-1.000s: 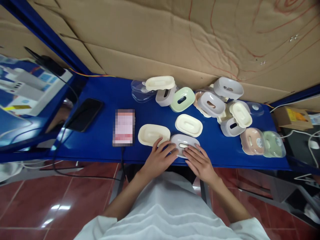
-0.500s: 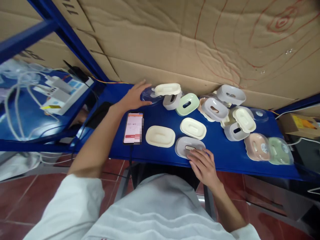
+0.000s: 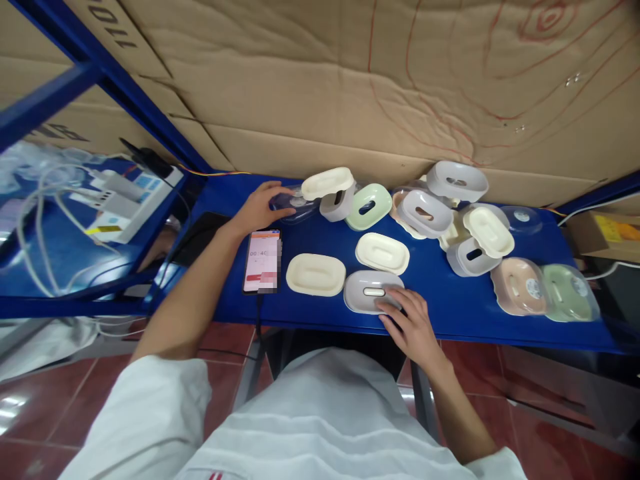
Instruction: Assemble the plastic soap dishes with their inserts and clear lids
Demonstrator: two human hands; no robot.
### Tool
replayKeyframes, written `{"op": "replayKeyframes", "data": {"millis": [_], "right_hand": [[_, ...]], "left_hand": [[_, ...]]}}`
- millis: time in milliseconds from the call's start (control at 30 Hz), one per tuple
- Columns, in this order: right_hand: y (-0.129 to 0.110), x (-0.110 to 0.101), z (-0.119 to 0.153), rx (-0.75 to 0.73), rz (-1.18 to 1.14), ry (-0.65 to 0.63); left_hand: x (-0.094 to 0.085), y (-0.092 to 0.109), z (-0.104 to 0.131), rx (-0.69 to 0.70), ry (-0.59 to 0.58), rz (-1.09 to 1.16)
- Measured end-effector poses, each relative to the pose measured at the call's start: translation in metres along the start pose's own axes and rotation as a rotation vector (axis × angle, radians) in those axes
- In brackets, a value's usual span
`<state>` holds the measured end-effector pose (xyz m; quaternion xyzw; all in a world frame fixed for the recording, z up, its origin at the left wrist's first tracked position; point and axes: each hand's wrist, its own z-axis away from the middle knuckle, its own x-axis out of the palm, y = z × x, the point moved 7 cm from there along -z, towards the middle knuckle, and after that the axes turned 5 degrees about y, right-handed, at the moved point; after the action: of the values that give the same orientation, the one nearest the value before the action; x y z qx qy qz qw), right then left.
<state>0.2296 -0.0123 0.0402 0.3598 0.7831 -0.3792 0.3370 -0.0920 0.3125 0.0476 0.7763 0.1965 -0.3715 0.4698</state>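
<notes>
My left hand [image 3: 260, 208] curls its thumb and fingers around the left end of a clear plastic lid [image 3: 304, 208], which lies at the back of the blue table. My right hand [image 3: 411, 325] grips the right end of a pale grey oval box [image 3: 367, 291] near the front edge; a slot shows in its middle. Left of that box lies a cream oval tray [image 3: 316, 275], and just behind it is another cream tray [image 3: 383, 253]. Beside the clear lid, a third cream tray [image 3: 327, 183] rests tilted on a grey box [image 3: 336, 205].
A phone [image 3: 263, 262] with a timer lies at left. Behind are a green oval piece [image 3: 369, 207] and stacked grey boxes [image 3: 427, 213]. Pink [image 3: 520, 287] and green [image 3: 570, 292] covered boxes sit at right. Cardboard [image 3: 300, 87] walls the back; a power strip [image 3: 145, 200] is far left.
My left hand has closed from a spread pose onto the end of the clear lid. My right fingers have drawn back from the grey box's slot to its right end. The view has shifted slightly.
</notes>
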Motion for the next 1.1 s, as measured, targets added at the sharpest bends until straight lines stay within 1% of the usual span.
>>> {"op": "replayKeyframes", "data": {"millis": [67,133,167,200,267,333,367,400,467,533,600,667,733,833,967,1100], "right_hand": [[0.002,0.000,0.000,0.016,-0.002,-0.004],[0.004,0.000,0.001,0.033,-0.012,0.002],[0.005,0.000,0.001,0.043,-0.018,0.007],[0.006,0.000,0.002,0.053,-0.024,0.009],[0.008,0.001,0.002,0.079,-0.034,0.006],[0.011,0.001,0.002,0.108,-0.043,0.000],[0.013,0.000,0.001,0.120,-0.048,0.006],[0.015,-0.002,0.000,0.129,-0.052,0.018],[0.017,-0.007,-0.002,0.126,-0.064,0.040],[0.019,-0.011,-0.004,0.104,-0.076,0.039],[0.022,-0.011,-0.004,0.088,-0.081,-0.004],[0.024,-0.009,-0.004,0.075,-0.071,-0.065],[0.025,-0.007,-0.002,0.051,-0.058,-0.106],[0.023,-0.007,-0.001,0.014,-0.059,-0.124],[0.020,-0.006,-0.002,-0.008,-0.064,-0.152],[0.018,-0.006,0.001,-0.044,-0.042,-0.128]], "left_hand": [[-0.007,0.004,0.006,-0.017,0.017,0.019],[-0.022,0.015,0.022,-0.015,0.073,-0.012],[-0.032,0.022,0.034,-0.011,0.124,-0.053],[-0.042,0.031,0.048,-0.008,0.178,-0.095],[-0.054,0.054,0.077,-0.011,0.249,-0.139],[-0.052,0.085,0.104,-0.007,0.293,-0.133],[-0.044,0.102,0.116,0.004,0.300,-0.103],[-0.032,0.122,0.126,0.033,0.291,-0.065],[0.007,0.161,0.142,0.115,0.175,-0.003],[0.045,0.198,0.154,0.241,0.113,0.034],[0.077,0.221,0.162,0.337,0.073,0.019],[0.097,0.231,0.166,0.402,0.045,-0.009],[0.105,0.232,0.168,0.438,0.036,-0.029],[0.104,0.227,0.170,0.456,0.052,-0.050],[0.101,0.225,0.174,0.441,0.090,-0.069],[0.104,0.223,0.175,0.430,0.075,-0.078]]}}
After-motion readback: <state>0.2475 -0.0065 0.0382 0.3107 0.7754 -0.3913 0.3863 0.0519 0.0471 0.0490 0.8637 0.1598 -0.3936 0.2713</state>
